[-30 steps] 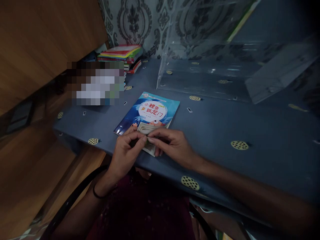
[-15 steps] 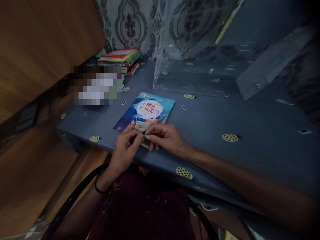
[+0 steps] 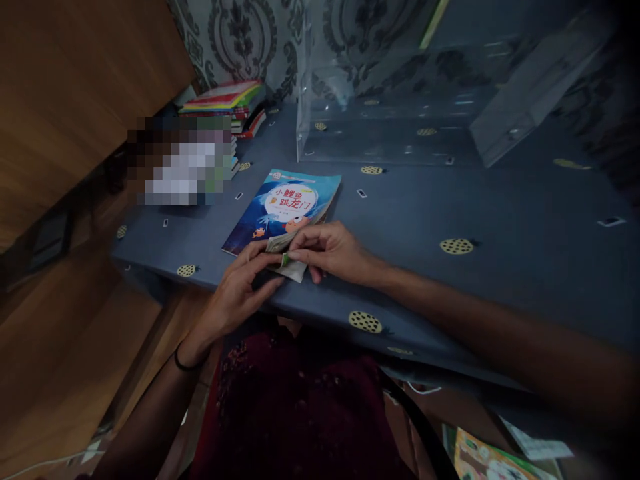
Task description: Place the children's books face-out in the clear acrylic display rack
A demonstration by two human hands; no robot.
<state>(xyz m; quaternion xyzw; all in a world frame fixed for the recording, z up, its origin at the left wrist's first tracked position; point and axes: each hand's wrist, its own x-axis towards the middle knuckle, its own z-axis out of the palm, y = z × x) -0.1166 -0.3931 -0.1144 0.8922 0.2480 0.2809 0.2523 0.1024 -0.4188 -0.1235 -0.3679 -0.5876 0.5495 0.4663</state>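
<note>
- Held a small folded paper (image 3: 294,271) at the near edge of the picture book (image 3: 293,202), overlapping its cover in view; could not tell touching from apart.
- Pinched the paper with the right hand (image 3: 334,251), thumb and forefinger together, grip clamped on it, just right of the book's near end.
- Laid the fingers of the left hand (image 3: 240,285) along the paper, nearer than the book, thumb spread away below; could not tell that grip as clamped or loose.
- Saw a small green patch (image 3: 285,259) on the paper, between both hands, just nearer than the book.
- Had the picture book lying face up on the bench (image 3: 520,227).
- Saw a printed yellow pineapple (image 3: 456,247) well right of the book.
- Had a stack of books (image 3: 224,97) beyond and left of the picture book.
- Saw a clear plastic stand (image 3: 375,137) beyond and right of it.
- Wore a dark band (image 3: 184,363) on the left wrist, nearer and left of the book.
</note>
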